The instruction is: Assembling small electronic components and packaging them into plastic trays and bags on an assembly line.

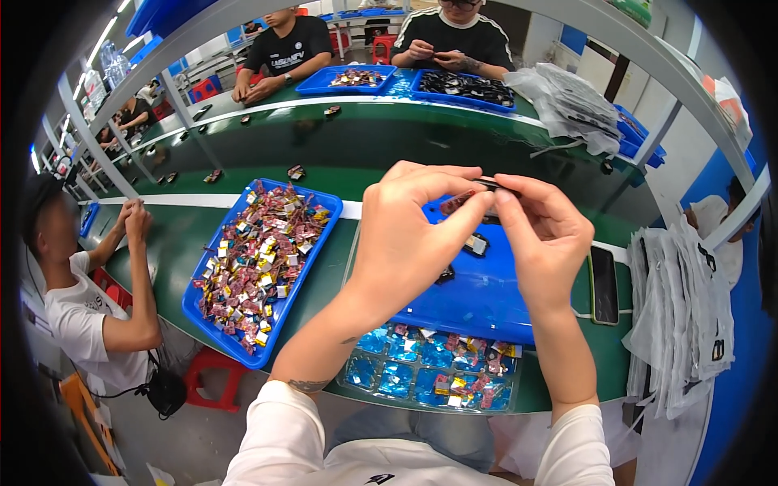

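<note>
Head view: my left hand (405,235) and right hand (541,231) pinch together on one small dark part (474,197) over the right blue tray (478,296). Step, I judge: fingertip assembly. Next needs steady alignment.

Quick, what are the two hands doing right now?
Left hand: closed, pinching a small dark part.
Right hand: closed, pinching the same part from the other end.
</note>
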A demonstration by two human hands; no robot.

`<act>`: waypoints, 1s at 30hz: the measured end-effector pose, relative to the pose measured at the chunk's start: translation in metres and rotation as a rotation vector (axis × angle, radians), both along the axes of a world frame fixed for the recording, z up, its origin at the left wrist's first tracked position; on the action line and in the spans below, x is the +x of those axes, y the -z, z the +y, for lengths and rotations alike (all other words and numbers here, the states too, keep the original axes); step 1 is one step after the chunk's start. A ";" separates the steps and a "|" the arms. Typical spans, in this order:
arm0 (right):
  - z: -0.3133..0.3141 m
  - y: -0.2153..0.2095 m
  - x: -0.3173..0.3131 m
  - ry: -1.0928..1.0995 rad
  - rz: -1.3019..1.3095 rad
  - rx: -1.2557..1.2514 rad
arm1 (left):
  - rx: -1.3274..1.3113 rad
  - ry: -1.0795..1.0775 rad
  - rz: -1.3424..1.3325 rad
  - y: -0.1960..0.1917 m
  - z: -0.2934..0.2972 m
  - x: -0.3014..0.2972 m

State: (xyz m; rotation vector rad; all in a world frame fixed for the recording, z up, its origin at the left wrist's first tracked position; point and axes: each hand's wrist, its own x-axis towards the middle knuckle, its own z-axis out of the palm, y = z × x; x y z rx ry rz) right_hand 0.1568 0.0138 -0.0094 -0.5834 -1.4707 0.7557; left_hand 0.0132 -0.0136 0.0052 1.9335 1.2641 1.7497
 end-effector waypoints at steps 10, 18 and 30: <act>0.005 -0.005 0.006 -0.170 0.130 -0.180 | 0.007 -0.010 0.112 -0.009 -0.010 -0.010; 0.003 -0.004 0.006 -0.166 0.146 -0.119 | -0.191 0.190 -0.029 -0.012 -0.014 -0.011; -0.005 -0.003 0.010 -0.020 0.005 0.070 | -0.351 0.350 -0.372 -0.013 -0.013 -0.006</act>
